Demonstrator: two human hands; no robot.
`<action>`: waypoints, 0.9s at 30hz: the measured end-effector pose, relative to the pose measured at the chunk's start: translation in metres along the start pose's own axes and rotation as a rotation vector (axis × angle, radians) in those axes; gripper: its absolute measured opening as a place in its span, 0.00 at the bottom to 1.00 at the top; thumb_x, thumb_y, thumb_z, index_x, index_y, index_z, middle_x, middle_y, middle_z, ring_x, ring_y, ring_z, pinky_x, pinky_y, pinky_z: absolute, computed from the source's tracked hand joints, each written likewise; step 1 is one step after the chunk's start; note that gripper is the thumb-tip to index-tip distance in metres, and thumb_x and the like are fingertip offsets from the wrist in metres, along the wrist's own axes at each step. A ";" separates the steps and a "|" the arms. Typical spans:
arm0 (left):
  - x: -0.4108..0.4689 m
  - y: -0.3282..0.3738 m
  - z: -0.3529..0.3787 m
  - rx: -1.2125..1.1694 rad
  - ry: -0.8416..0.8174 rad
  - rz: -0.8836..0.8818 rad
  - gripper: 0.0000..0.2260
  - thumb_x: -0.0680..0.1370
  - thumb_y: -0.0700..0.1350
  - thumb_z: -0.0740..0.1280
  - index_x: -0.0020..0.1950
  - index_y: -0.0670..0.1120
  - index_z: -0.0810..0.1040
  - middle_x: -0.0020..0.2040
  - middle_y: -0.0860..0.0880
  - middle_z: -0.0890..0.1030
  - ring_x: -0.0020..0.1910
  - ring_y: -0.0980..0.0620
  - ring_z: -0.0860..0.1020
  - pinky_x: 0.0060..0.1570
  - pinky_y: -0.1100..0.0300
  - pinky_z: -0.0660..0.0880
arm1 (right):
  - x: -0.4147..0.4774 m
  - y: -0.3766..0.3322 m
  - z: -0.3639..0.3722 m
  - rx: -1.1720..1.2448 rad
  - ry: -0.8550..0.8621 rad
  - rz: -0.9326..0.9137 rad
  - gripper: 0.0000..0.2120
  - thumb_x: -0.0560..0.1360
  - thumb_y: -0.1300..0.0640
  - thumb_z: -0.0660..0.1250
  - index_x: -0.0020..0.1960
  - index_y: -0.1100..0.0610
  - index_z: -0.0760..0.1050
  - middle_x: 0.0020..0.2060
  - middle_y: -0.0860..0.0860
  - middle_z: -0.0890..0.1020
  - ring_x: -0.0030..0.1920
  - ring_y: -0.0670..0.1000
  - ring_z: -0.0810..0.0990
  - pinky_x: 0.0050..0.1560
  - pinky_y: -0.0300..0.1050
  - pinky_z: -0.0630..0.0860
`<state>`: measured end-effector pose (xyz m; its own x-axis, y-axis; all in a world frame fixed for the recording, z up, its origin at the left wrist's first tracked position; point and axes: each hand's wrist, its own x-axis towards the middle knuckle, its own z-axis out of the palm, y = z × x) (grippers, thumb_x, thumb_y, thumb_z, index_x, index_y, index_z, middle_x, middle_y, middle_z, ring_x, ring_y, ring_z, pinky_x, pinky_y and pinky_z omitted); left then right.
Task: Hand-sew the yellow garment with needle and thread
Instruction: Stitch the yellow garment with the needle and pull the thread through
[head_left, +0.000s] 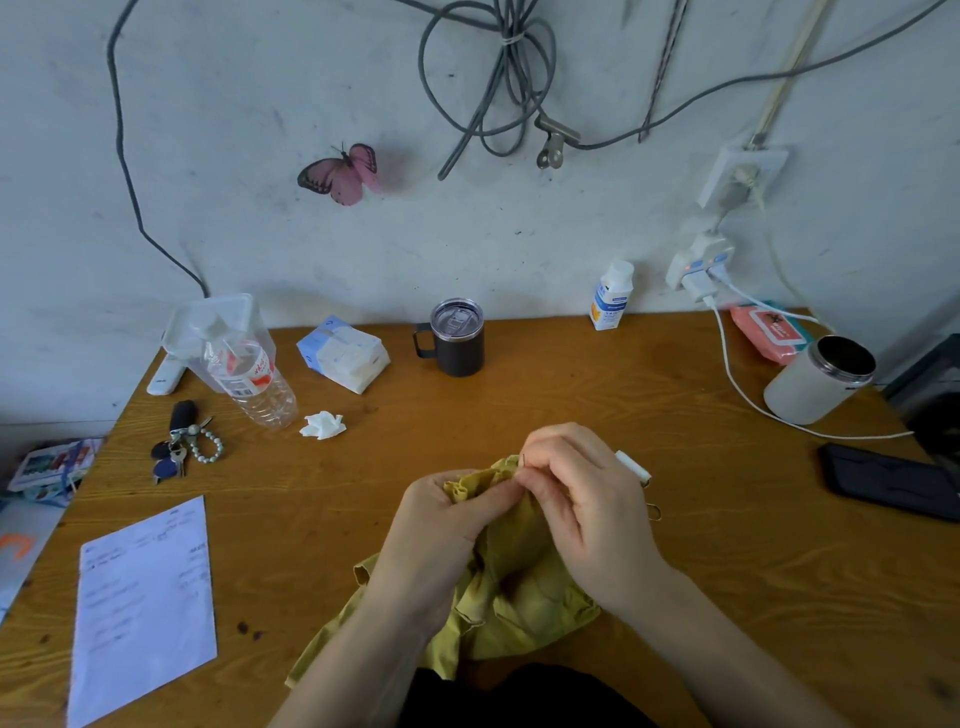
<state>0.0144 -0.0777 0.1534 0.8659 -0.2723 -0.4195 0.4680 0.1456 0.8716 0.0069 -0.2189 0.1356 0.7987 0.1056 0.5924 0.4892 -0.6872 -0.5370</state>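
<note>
The yellow garment (519, 597) lies bunched at the near edge of the wooden table (519, 395), partly over my lap. My left hand (441, 525) grips a gathered fold of it and lifts that fold up. My right hand (582, 499) pinches a thin dark needle (524, 460) at the top of the fold, its tip poking upward. The thread is too fine to see. A small white spool (632, 466) shows just behind my right hand.
A sheet of paper (145, 603) lies at the left, keys with a bead bracelet (184, 447) beyond it. Further back stand a plastic bottle (254, 379), tissue pack (343, 353), dark mug (457, 338) and white cup (815, 379). A black phone (888, 483) and charging cable (753, 395) lie at the right.
</note>
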 end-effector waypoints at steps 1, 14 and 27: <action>0.001 -0.001 0.001 0.011 0.013 0.001 0.16 0.66 0.46 0.73 0.39 0.32 0.79 0.37 0.37 0.82 0.36 0.42 0.81 0.40 0.53 0.81 | -0.001 -0.001 0.003 0.000 0.025 -0.012 0.09 0.76 0.60 0.61 0.41 0.61 0.77 0.40 0.52 0.80 0.41 0.48 0.76 0.39 0.43 0.75; 0.006 0.005 0.013 0.095 0.116 0.084 0.18 0.74 0.42 0.71 0.43 0.25 0.73 0.42 0.22 0.74 0.37 0.39 0.75 0.42 0.47 0.74 | -0.007 0.007 0.014 0.026 0.206 0.068 0.09 0.75 0.59 0.63 0.42 0.62 0.79 0.43 0.53 0.80 0.45 0.48 0.73 0.42 0.47 0.74; 0.007 -0.010 0.017 0.125 0.157 -0.064 0.16 0.76 0.41 0.69 0.40 0.27 0.74 0.37 0.38 0.76 0.35 0.42 0.72 0.38 0.51 0.71 | -0.006 0.003 0.023 0.012 0.273 0.043 0.10 0.76 0.60 0.61 0.41 0.62 0.79 0.41 0.52 0.81 0.44 0.48 0.73 0.39 0.50 0.73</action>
<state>0.0134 -0.0972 0.1461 0.8567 -0.1240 -0.5008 0.5058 0.0107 0.8626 0.0115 -0.2052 0.1162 0.6956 -0.1223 0.7079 0.4621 -0.6782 -0.5713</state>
